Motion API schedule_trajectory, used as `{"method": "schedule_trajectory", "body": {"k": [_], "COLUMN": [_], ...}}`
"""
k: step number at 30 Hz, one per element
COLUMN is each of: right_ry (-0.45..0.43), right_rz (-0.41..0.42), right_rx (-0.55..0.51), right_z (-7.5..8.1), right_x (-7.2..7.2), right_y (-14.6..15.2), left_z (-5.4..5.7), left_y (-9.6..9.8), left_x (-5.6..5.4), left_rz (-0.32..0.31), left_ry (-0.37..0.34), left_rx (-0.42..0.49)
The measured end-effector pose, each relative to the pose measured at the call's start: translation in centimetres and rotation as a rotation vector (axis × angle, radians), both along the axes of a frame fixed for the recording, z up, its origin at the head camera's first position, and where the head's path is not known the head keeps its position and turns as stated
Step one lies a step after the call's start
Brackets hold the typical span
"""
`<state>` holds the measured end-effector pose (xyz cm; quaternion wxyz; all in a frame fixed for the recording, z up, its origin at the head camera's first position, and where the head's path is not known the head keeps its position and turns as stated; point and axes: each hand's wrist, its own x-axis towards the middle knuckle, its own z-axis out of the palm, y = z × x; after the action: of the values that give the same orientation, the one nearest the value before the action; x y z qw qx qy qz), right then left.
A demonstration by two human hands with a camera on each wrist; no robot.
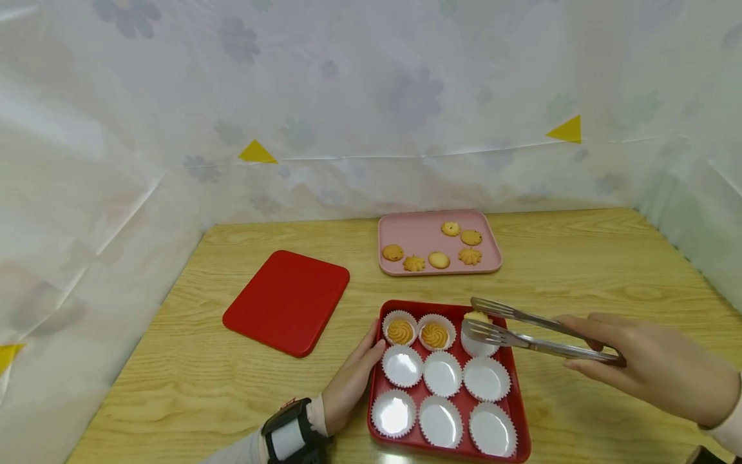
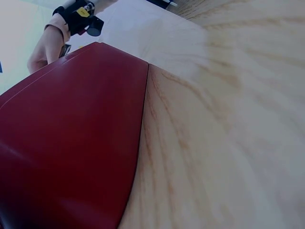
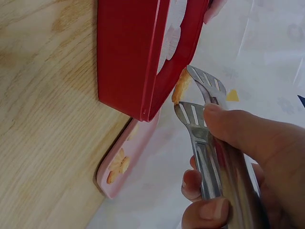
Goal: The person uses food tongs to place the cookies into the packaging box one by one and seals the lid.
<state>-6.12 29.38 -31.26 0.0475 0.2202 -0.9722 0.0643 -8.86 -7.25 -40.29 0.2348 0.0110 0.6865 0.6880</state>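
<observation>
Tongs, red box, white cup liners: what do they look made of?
Tongs: shiny metal, likely stainless steel; silvery with reflections. Red box: probably plastic, smooth with soft sheen; painted metal possible. White cup liners: perhaps coated paper, fluted rims and glare inside some; thin plastic possible.

Tray (image 1: pixel 414 233) is set near back edge of worktop (image 1: pixel 580 258), with six cookies (image 1: pixel 438 260) on it. Box (image 1: pixel 426 307) is placed before tray; lid (image 1: pixel 286 303) is laid left of box, toward worktop's left edge. Nine cups (image 1: pixel 442 374) are set in box, three by three; back-left and back-middle ones are each occupied by a cookie (image 1: pixel 400 332). Another cookie (image 3: pixel 180 87) is held in tongs (image 1: pixel 556 348) at back-right cup.
</observation>
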Motion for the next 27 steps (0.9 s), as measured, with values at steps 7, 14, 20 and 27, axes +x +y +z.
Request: {"method": "schedule_trajectory", "body": {"k": [7, 14, 20, 27], "right_ry": [-0.089, -0.079, -0.11, -0.105], "right_rz": [0.012, 0.046, 0.068, 0.075], "right_rx": [0.139, 0.203, 0.226, 0.252], "right_z": [1.4, 1.9, 1.9, 1.8], "right_x": [-0.6, -1.2, -1.7, -2.1], "right_y": [-0.3, -0.7, -1.1, -1.4], "left_z": [0.1, 0.1, 0.0, 0.0], "left_y": [0.0, 0.0, -0.1, 0.0], "left_x": [0.0, 0.0, 0.0, 0.0], "left_rz": [-0.009, -0.007, -0.004, -0.004], "left_ry": [-0.002, -0.006, -0.008, -0.01], "left_rx": [0.007, 0.009, 0.003, 0.002]}}
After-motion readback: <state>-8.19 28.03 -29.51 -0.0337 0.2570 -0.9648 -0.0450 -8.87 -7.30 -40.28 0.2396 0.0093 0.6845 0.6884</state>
